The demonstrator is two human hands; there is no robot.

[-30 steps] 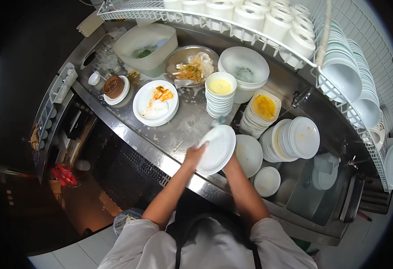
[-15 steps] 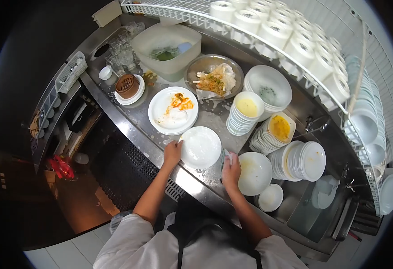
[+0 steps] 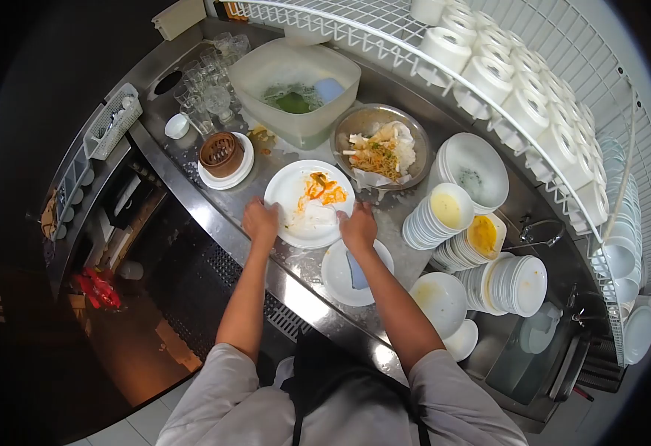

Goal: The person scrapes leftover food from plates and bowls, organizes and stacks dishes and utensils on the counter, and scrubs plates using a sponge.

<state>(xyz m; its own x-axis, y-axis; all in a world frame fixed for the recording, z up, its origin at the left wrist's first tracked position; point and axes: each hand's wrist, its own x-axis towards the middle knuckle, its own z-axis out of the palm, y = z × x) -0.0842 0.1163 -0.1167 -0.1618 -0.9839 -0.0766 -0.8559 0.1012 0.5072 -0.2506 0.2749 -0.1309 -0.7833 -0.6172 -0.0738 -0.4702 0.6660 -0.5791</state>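
A white plate (image 3: 284, 192) smeared with orange sauce lies on the steel counter, with a crumpled white napkin on it. My left hand (image 3: 262, 218) is closed on its left rim, and my right hand (image 3: 358, 225) grips the opposite side; some fingertips are hidden or blurred. Just in front, a second white plate (image 3: 338, 279) is partly covered by my right forearm. On that plate lies a blue-grey cloth (image 3: 356, 270). Behind the sauced plate stands a metal bowl (image 3: 420, 167) of noodle and rice scraps.
A tub (image 3: 245, 78) of soapy water stands at the back, beside glasses (image 3: 217, 100). Left is a bamboo steamer (image 3: 221, 154) on plates. Stacked bowls (image 3: 422, 225) and plates (image 3: 524, 286) fill the right, near the sink (image 3: 515, 372). A wire rack (image 3: 444, 70) overhangs the back.
Both hands have moved from the front plate to the sauced plate behind it. The cloth that was in my right hand now lies on the front plate. The view has shifted slightly.
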